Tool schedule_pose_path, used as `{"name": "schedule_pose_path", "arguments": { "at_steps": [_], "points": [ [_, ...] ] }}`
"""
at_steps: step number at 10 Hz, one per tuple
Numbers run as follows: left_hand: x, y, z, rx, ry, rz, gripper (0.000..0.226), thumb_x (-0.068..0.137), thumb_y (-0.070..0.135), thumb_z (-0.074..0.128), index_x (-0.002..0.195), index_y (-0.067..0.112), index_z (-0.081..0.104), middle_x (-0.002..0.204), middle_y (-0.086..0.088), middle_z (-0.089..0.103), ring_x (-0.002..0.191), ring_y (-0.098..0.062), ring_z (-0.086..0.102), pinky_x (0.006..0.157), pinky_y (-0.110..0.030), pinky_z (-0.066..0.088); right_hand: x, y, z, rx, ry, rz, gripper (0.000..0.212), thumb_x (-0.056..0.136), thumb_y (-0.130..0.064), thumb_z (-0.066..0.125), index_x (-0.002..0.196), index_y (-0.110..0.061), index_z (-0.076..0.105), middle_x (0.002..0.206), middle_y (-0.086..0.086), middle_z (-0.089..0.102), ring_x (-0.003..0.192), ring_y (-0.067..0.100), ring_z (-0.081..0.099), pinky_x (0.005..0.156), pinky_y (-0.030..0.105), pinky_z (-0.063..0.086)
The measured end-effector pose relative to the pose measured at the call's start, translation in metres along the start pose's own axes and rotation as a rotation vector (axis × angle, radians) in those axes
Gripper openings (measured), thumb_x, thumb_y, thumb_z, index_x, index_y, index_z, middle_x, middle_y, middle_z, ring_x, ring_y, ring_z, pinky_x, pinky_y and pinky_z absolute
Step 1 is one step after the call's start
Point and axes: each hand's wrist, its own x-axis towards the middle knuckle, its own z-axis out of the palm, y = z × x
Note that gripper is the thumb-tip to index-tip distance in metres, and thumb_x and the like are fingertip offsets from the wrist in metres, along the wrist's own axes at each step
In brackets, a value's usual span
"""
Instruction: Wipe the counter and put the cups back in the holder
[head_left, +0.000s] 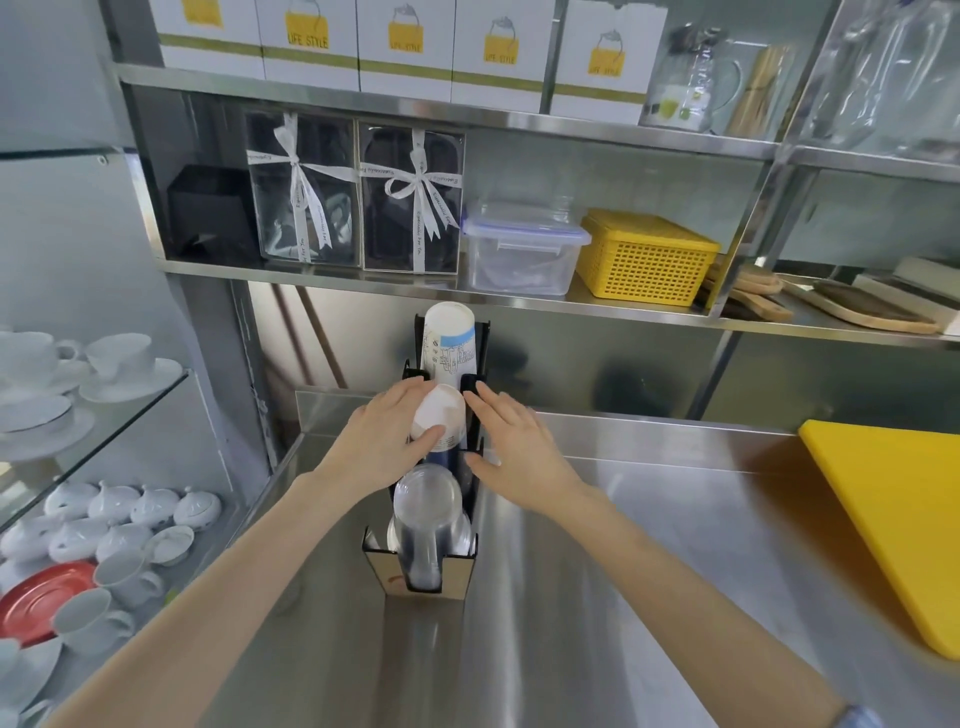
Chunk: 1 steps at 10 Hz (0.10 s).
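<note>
A black cup holder (470, 558) stands on the steel counter (597, 571) with three slots in a row. The far slot holds a stack of printed white paper cups (449, 338). The near slot holds clear plastic cups (428, 525). My left hand (384, 441) grips a stack of small white paper cups (439, 415) that sits in the middle slot, bottom up. My right hand (511, 441) rests flat against the holder's right side, fingers apart, holding nothing.
A yellow cutting board (893, 525) lies on the counter at the right. Steel shelves above carry gift boxes (358, 192), a plastic container (522, 249) and a yellow basket (647, 257). A glass cabinet on the left holds white cups and saucers (119, 364).
</note>
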Motion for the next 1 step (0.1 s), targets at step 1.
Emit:
{"name": "schedule_pose_path", "arguments": {
  "at_steps": [1],
  "points": [
    [0.0014,0.0079,-0.0091,0.057,0.014,-0.004,0.060,0.091,0.036,0.044,0.142,0.017,0.019,0.154,-0.007,0.019,0.141,-0.024,0.021,0.116,-0.043,0.022,-0.0033,0.0033,-0.0166,-0.057,0.006,0.059,0.069,0.089,-0.031,0.050,0.144,-0.023,0.010,0.157,-0.001,0.006,0.144,0.024,0.004,0.117,0.046,0.005]
  ]
}}
